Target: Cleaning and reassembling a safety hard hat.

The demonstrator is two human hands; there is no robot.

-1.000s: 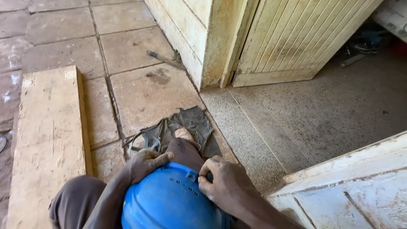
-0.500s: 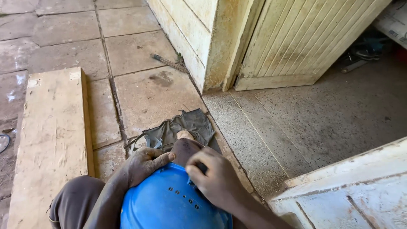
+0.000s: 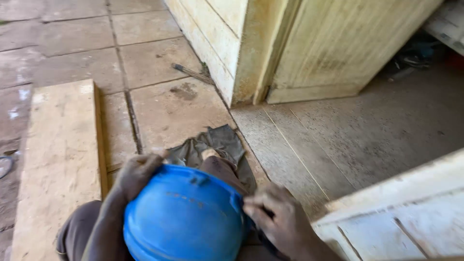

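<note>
A round blue plastic container, like an upturned bowl or helmet, rests on my lap at the bottom of the view. My left hand grips its upper left rim. My right hand holds its right edge, fingers curled against the side. Beyond the container my bare foot lies on a dark grey cloth spread over the paving.
A long pale wooden plank lies on the paved floor to my left. A yellowish wooden door and frame stand ahead, with a speckled concrete floor beyond. A white-painted board crosses the lower right.
My hands have slid apart from the top of the blue container to its left and right sides. The view has dipped closer to the container.
</note>
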